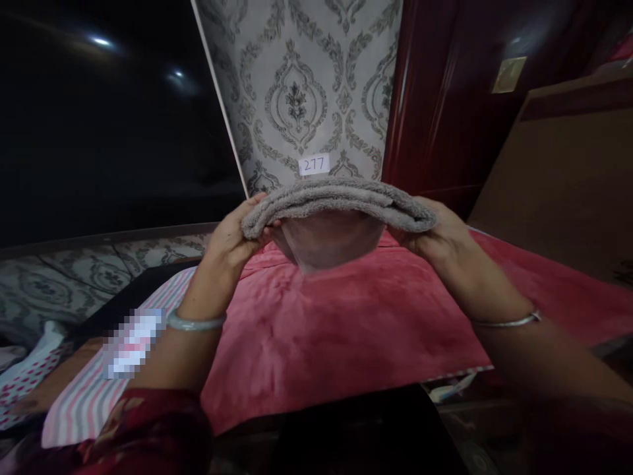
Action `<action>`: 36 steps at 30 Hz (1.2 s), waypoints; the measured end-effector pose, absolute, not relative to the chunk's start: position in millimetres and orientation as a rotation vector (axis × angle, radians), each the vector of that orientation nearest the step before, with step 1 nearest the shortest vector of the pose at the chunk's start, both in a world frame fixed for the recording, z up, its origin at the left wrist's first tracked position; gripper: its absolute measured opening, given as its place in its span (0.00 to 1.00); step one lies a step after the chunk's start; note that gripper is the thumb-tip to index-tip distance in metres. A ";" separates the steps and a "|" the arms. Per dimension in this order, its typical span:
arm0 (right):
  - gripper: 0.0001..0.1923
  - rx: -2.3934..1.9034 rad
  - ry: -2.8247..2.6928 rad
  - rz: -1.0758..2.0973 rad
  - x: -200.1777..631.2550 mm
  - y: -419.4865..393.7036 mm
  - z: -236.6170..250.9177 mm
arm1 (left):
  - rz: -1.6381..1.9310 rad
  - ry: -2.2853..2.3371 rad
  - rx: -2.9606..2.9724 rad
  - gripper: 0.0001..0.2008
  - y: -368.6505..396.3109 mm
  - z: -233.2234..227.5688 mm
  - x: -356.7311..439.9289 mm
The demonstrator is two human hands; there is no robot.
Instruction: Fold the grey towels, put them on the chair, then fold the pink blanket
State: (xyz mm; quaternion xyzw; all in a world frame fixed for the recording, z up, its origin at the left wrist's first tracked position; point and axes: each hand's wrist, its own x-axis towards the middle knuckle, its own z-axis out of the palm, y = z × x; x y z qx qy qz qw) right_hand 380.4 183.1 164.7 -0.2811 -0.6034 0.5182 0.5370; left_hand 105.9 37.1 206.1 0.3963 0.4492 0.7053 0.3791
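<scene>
Right now both hands grip a folded grey towel (336, 198) in mid-air above the red blanket's (346, 330) far edge: left hand (232, 237) and right hand (438, 234) each clamp an end. Its middle arches unsupported, so loosening either grip could let the folds slide apart.

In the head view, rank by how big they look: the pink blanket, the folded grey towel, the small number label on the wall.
1. Pink blanket, spread widest.
2. Grey towel, held up by the left hand and right hand; nearness enlarges it.
3. Number label, clearly smallest.
</scene>
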 end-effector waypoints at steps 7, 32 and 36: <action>0.20 -0.755 -1.425 1.375 400.6 177.5 94.8 | 1.811 1.122 1.055 0.22 -3.8 148.1 115.7; 0.43 -1.093 -1.806 1.465 443.3 147.4 -65.6 | 1.386 1.405 0.491 0.40 -29.7 -9.7 121.6; 0.35 -1.146 -2.159 0.876 451.4 147.4 -51.1 | 1.350 1.416 0.528 0.38 -30.9 -7.9 114.8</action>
